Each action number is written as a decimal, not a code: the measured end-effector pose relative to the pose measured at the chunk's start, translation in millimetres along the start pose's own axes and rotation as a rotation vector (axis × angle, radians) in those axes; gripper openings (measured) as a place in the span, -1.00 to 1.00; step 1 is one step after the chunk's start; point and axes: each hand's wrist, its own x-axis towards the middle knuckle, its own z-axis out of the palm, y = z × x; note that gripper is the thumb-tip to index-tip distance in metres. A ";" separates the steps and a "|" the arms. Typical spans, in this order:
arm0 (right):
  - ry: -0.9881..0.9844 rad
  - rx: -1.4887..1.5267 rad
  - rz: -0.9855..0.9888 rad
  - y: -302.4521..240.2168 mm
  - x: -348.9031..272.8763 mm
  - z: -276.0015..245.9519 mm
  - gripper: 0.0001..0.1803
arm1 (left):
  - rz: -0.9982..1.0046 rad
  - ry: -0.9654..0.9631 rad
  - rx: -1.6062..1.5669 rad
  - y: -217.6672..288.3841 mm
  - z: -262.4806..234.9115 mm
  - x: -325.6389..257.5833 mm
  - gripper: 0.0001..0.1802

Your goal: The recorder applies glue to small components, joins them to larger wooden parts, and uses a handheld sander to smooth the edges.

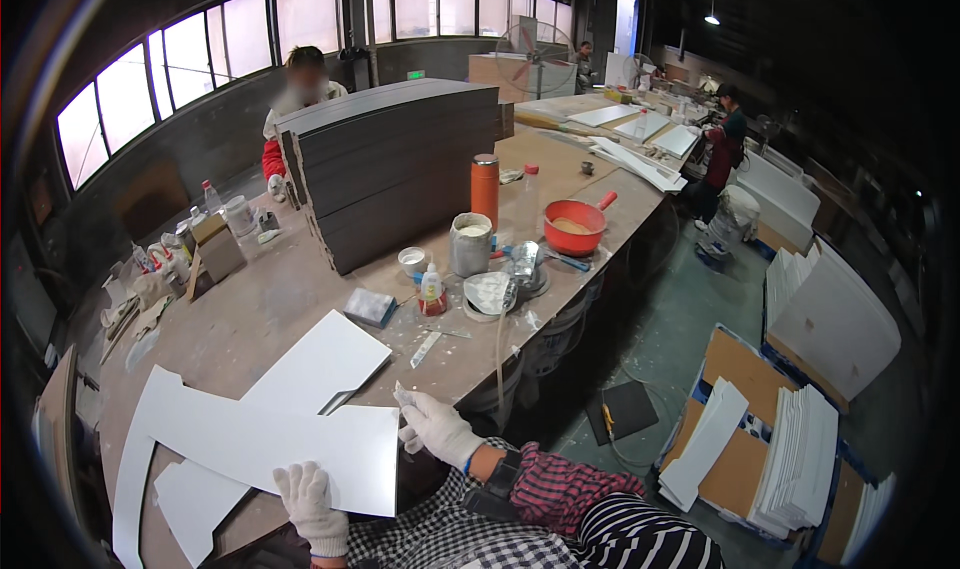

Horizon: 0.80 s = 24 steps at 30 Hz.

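My left hand [312, 509], in a white knit glove, lies on the near edge of a curved white panel [290, 436], fingers stretched out on its face. Just off the panel's right end is my gloved right hand [438, 429], its fingers bent and pressed together. Whatever they hold, if anything, is too small to make out. Beneath this panel lie a wide white panel [325, 354] and a narrow curved white strip [135, 479]. Beyond them on the table are a grey-blue sanding block [370, 307], a putty knife [425, 349] and a small glue bottle [431, 291].
A tall stack of dark panels [400, 169] stands mid-table, with a co-worker [300, 94] behind it. Near the right edge are an orange flask [485, 191], a grey can [470, 244] and a red pan [573, 231]. White panels [795, 459] stand in floor racks at right.
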 end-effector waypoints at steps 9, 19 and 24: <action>-0.016 -0.021 -0.017 6.8 -1.4 2.8 -0.59 | -0.007 -0.019 0.025 2.2 -0.2 0.6 -0.69; -0.017 0.008 -0.001 3.9 -22.8 5.5 -0.58 | -0.009 -0.031 0.029 -2.6 1.7 -5.1 -0.66; -0.043 0.049 -0.008 16.3 -13.5 4.0 -0.57 | -0.001 -0.036 0.045 -4.2 2.1 -5.9 -0.64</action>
